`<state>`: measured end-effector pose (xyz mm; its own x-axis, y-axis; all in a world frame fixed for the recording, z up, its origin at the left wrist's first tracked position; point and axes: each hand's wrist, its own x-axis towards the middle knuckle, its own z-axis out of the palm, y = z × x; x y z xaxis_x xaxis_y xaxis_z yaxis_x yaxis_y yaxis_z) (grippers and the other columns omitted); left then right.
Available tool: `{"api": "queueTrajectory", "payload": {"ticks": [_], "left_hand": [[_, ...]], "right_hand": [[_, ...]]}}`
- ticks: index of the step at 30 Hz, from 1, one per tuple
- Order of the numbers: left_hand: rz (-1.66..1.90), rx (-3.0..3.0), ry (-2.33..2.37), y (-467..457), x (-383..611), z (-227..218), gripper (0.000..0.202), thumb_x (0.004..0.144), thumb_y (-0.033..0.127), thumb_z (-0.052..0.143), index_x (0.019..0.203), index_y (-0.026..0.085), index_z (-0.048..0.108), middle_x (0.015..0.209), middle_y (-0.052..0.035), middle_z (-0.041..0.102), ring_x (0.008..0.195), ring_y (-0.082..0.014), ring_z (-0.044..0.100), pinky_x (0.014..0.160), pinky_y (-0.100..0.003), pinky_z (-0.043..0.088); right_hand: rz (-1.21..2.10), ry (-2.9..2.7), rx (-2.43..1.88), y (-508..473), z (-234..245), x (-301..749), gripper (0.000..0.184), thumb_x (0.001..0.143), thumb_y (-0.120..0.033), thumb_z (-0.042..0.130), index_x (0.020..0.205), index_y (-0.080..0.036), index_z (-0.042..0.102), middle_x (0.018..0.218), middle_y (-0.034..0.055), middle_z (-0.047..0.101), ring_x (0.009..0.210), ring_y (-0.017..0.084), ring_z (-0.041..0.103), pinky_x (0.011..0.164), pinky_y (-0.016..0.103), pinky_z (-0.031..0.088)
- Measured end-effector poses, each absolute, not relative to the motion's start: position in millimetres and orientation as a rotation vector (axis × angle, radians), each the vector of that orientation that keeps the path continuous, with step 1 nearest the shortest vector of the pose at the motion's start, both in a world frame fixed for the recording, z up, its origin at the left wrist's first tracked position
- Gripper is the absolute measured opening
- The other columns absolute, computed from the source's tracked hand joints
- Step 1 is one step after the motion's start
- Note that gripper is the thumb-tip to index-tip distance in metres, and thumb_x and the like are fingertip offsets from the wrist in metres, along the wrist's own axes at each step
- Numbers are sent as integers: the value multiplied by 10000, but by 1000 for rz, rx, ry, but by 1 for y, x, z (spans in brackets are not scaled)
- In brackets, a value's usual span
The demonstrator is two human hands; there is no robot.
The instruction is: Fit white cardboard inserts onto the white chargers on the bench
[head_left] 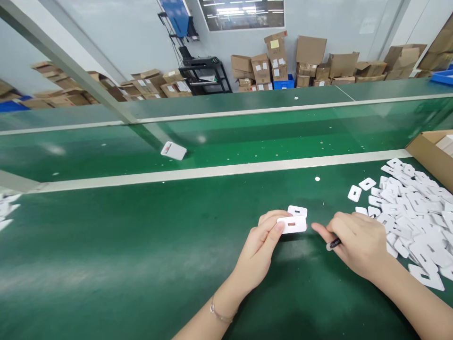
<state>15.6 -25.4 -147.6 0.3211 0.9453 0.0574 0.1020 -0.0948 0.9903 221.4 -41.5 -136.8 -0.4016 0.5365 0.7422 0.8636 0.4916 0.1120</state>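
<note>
Far left of the flat white round-cornered plate [293, 229] with a small central slot, a blurred bunch of white flat pieces [6, 208] was cut off by the frame edge. Nearer, beyond the raised pale strip [212, 172] crossing the green work surface [141, 255], lay a white rectangular object [174, 150], its dark-and-reddish marking too small to read. Further behind stood a black wheeled-looking cart [205, 75] with a blue panel [176, 16].

Left hand [255, 252]: pinched closed on the plate, thumb on its face, fingers behind. A second slotted white piece [302, 212] showed just behind the plate; whether held or lying, could not tell. Well beyond the plate, brown cardboard cartons [261, 70] bore white and yellow labels, print illegible.

Right hand [357, 243]: just right of the plate and apart from it, half curled, a finger stretched toward it, the rest around a small dark clear-tipped stick [333, 244]. It stood between the plate and a heap of slotted white pieces [406, 203]; beyond those, an open brown cardboard box [430, 156].
</note>
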Motion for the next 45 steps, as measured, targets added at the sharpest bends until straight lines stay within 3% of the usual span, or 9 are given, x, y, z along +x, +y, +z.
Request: {"api": "queueTrajectory", "payload": {"ticks": [5,11,16,27,30,35,39,42,45], "left_hand": [[884,1675,947,-31,19,-143,301,949,333,433,914,229,714,1030,-69,665,1035,-236,567,925,-339,431],[809,1758,800,-40,24,-137,311,967,251,388,995,261,697,969,-50,654,979,-197,553,860,-291,437],[791,1772,821,-40,25,-140,299,963,249,391,940,242,689,973,-50,640,952,-194,549,855,-288,428],[848,1719,922,-35,19,-144,298,961,297,405,870,228,680,1031,-57,624,1025,-203,525,892,-288,405],[854,1756,877,-35,19,-146,280,966,287,404,907,232,671,1027,-54,627,1033,-201,523,889,-290,402],[854,1763,871,-35,21,-148,280,970,297,400,912,247,669,1031,-46,628,1008,-195,529,869,-289,402],[835,1707,926,-33,22,-148,309,965,351,404,886,247,684,1017,-51,637,1006,-210,526,887,-307,398],[863,1673,934,-29,21,-149,328,959,403,408,926,255,699,1036,-55,644,1024,-222,527,919,-327,392],[910,1673,940,-29,21,-152,349,936,476,433,946,264,710,1012,-57,663,995,-230,559,908,-339,411]], "right_hand": [[-386,-2163,-1132,-47,-134,207,328,973,-224,363,738,-174,586,552,-25,532,443,104,369,493,259,267],[-1,-2129,-1048,-47,-137,205,384,956,-149,347,576,-199,363,477,-55,399,424,89,297,479,236,241],[19,-2019,-1022,-42,-142,210,433,960,-155,415,551,-199,280,435,-74,331,407,76,265,473,239,228],[0,-2018,-1053,-45,-134,214,137,934,-146,417,898,-172,546,614,-33,579,460,86,440,511,209,344],[-7,-2108,-1031,-46,-137,208,231,955,-200,405,763,-181,532,585,-31,564,452,89,410,497,226,300],[-2,-2060,-1025,-44,-142,208,346,931,-109,407,596,-189,441,522,-42,545,433,78,407,488,232,278],[-15,-2005,-1039,-42,-142,213,205,930,-104,417,839,-169,589,588,-35,606,480,86,496,515,224,330],[-69,-2083,-1051,-42,-138,214,212,942,-272,480,1062,-137,591,672,-7,642,510,104,540,529,240,358],[-133,-2176,-1038,-49,-140,211,216,941,-313,480,1073,-171,576,781,25,685,580,141,607,554,261,392]]}}
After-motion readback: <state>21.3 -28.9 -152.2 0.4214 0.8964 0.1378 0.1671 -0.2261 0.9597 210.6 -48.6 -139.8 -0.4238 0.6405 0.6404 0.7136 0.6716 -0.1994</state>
